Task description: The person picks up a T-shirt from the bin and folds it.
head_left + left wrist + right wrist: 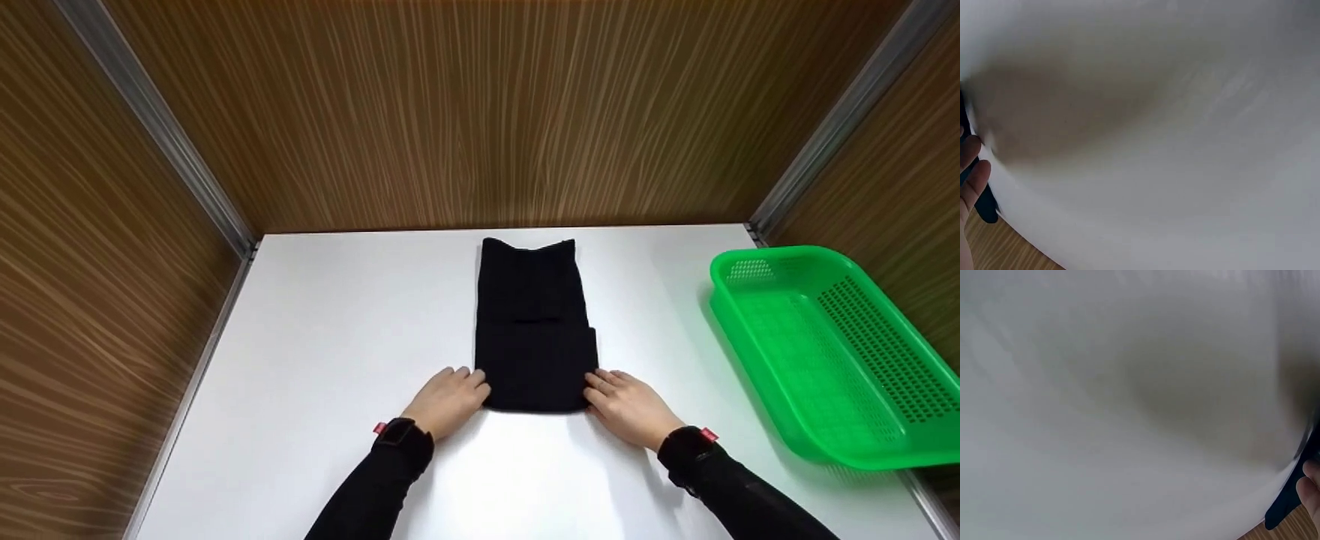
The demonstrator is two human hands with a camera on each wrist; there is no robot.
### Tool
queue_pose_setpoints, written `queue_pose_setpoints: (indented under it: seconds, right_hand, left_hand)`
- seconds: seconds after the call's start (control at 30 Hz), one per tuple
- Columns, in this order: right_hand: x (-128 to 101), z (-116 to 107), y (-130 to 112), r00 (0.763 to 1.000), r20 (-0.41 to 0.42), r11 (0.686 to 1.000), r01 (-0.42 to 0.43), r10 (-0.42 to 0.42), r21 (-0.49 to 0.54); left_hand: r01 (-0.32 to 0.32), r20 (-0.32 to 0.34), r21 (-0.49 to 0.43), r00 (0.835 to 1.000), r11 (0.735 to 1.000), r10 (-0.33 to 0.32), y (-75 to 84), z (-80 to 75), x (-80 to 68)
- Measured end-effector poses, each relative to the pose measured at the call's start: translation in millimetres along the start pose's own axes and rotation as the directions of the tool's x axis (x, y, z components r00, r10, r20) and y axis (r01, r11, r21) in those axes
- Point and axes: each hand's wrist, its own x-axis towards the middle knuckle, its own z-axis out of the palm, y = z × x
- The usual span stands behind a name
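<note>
A folded black garment (532, 300) lies flat in the middle of the white table, its near part doubled into a wider layer. At its near left corner my left hand (450, 401) grips the side edge with bent fingers. Opposite, my right hand (626, 405) holds the near right corner, fingertips over the cloth's edge. In the left wrist view, fingers (977, 177) and a dark strip of cloth (985, 205) show at the left border. Fingers (1310, 492) meet the cloth (1283, 506) at the right border of the right wrist view. Both thumbs are mostly hidden from above.
A green plastic basket (840, 360) with perforated sides stands on the right, over the table's edge. Wood-grain panels (480, 112) rise behind and at both sides. The white tabletop (322, 337) extends around the garment.
</note>
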Motion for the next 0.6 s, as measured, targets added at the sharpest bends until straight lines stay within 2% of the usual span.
queue_pose_setpoints:
  seconds: [0.07,0.13,0.27,0.37,0.47,0.53,0.6]
  right_hand:
    - [2.4,-0.4,-1.1,0.999,-0.032,1.0,0.0,0.0,0.004]
    - [3.0,-2.6,-1.2,0.996,-0.083,0.999,-0.01,0.013,0.034]
    - [2.8,-15.4,-2.8,0.982,-0.178,0.991,-0.039,0.063,0.131]
    - [3.9,-31.9,-6.5,0.977,-0.186,0.975,-0.063,0.104,0.213]
    - [6.4,-50.5,-11.4,0.98,-0.135,0.949,-0.1,0.146,0.299]
    - [9.2,-63.6,-14.5,0.984,-0.075,0.926,-0.127,0.164,0.356]
    - [12.4,-77.2,-16.6,0.985,0.006,0.886,-0.157,0.172,0.436]
  left_hand:
    - [0.003,-0.036,0.017,0.999,1.0,-0.002,0.6,0.1,-0.2]
    - [0.017,-0.076,-0.017,0.997,1.0,-0.018,0.1,-3.1,-1.3]
    - [0.04,-0.148,-0.169,0.987,0.985,-0.066,-3.8,-21.7,-6.8]
    - [0.028,-0.171,-0.297,0.982,0.954,-0.082,-6.9,-40.6,-12.6]
    - [0.03,-0.123,-0.423,0.988,0.906,-0.091,-9.1,-59.0,-18.6]
    - [0.059,-0.047,-0.515,0.994,0.855,-0.096,-10.6,-71.1,-22.7]
    - [0.103,0.047,-0.595,0.995,0.797,-0.093,-12.9,-82.1,-26.4]
